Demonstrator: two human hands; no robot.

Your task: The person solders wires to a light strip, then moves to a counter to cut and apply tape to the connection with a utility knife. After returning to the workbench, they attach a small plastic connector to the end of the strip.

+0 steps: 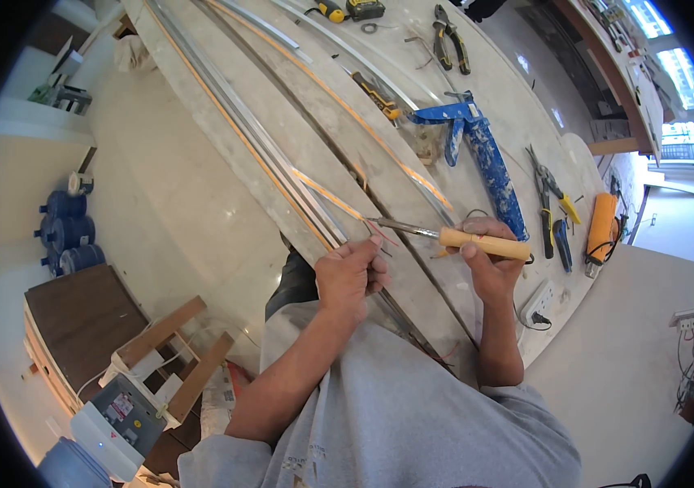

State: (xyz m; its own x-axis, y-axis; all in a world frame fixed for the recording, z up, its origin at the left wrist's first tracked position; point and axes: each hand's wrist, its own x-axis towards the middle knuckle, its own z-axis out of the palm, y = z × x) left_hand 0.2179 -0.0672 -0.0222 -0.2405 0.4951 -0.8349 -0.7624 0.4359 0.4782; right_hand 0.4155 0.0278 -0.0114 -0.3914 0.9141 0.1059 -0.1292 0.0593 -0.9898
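My right hand (pixel 493 264) wraps around the wooden handle of a soldering iron (pixel 483 242), whose metal shaft points left. Its tip meets the end of a lit orange LED strip (pixel 326 193), or lies very close to it. Thin red wires (pixel 382 233) come off that end. My left hand (pixel 351 272) is closed in a pinch just below the tip, with a thin wire at the fingertips; the exact grip is partly hidden. Long metal channels (pixel 265 146) run beneath the strip and past my left hand.
A paint-spattered blue caulking gun (pixel 489 171), pliers (pixel 451 41), snips (pixel 548 191), a yellow utility knife (pixel 375 98) and an orange tool (pixel 603 228) lie on the pale worktable (pixel 225 102). A power strip (pixel 537 302) sits at its right edge. Blue water bottles (pixel 69 224) stand left.
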